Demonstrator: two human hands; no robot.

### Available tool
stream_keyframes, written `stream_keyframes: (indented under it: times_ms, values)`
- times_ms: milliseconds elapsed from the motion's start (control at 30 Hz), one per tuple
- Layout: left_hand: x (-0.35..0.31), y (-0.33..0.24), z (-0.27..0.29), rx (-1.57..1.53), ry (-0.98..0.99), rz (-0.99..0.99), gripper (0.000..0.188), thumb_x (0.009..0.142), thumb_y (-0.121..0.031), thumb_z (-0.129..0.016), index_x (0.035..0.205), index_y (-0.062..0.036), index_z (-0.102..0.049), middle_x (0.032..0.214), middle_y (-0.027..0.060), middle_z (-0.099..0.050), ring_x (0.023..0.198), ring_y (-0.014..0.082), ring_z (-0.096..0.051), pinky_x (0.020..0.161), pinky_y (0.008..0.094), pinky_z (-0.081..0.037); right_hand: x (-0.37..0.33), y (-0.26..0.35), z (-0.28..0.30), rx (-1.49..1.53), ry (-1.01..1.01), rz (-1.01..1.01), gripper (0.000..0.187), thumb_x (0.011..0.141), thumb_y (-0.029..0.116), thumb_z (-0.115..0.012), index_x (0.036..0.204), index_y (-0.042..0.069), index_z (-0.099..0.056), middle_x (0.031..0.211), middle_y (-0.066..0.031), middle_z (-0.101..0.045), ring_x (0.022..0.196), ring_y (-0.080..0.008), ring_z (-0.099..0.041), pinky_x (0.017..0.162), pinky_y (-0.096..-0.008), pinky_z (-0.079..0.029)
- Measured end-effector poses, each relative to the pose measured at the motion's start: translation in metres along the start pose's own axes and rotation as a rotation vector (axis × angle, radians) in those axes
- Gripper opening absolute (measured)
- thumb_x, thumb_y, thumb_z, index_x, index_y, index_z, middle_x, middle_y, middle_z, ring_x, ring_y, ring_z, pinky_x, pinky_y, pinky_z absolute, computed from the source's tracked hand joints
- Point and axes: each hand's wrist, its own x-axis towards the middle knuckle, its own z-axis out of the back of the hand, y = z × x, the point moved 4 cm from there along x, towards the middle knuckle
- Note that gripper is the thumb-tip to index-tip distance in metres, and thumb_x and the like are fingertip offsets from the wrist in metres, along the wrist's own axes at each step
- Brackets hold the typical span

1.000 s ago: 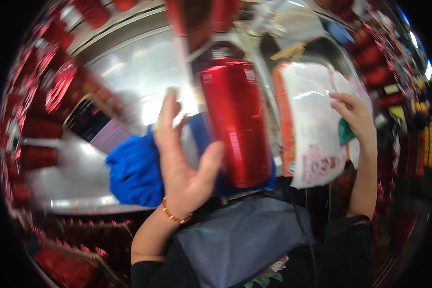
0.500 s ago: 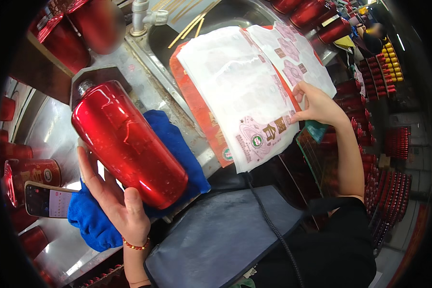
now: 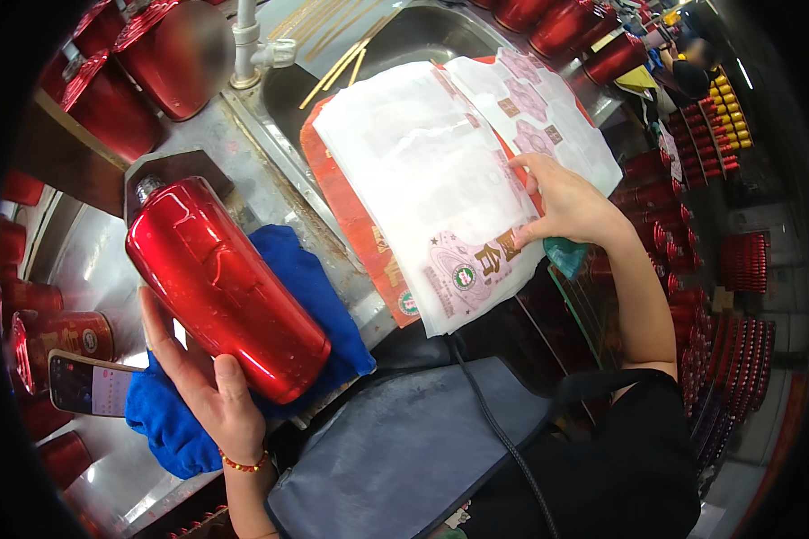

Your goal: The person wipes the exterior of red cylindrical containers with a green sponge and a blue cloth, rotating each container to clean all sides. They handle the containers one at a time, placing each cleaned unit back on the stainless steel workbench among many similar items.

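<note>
A glossy red bottle lies tilted on its side, its silvery neck in the notch of a dark block and its lower part over a blue cloth. Along its near left side rests my left hand, fingers stretched and thumb apart, touching the bottle without gripping it. Thin white printed sheets, apparently decals, lie in two stacks on a red printed backing. My right hand reaches over their right part, thumb and forefinger spread over the inner edge of the left stack. Its other fingers are partly hidden.
Behind the sheets is a steel sink with a tap and thin wooden sticks. A phone leans at the left beside red containers. Racks of red bottles line the right, where another person appears far back.
The view has shifted slightly. My right hand has moved a little left over the sheets, its forefinger reaching farther across. My left hand stays beside the bottle.
</note>
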Motion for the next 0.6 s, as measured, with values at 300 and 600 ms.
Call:
stream_keyframes:
  times_ms: [300,600]
  values:
    - [0.001,0.001,-0.001,0.005,0.006,-0.013,0.098,0.095,-0.053,-0.063,0.161,0.0000,-0.014,0.165,0.0184,-0.019,0.144,0.0332,-0.038,0.116,0.0440,-0.034,0.033,0.012,0.013,0.003,0.045,0.014,0.113,0.057,0.031,-0.096,0.152,0.006,-0.039,0.118,-0.0176,-0.061,0.105,-0.0307,-0.060,0.093,-0.0389,-0.048]
    - [0.002,0.001,0.001,0.040,0.001,-0.041,0.097,0.096,-0.055,-0.061,0.160,0.0012,-0.015,0.164,0.0210,-0.020,0.147,0.0334,-0.033,0.118,0.0451,-0.031,0.047,0.025,0.021,-0.193,0.124,0.127,0.075,0.066,0.025,-0.088,0.135,0.017,-0.060,0.107,-0.0113,-0.058,0.102,-0.0292,-0.061,0.089,-0.0383,-0.049]
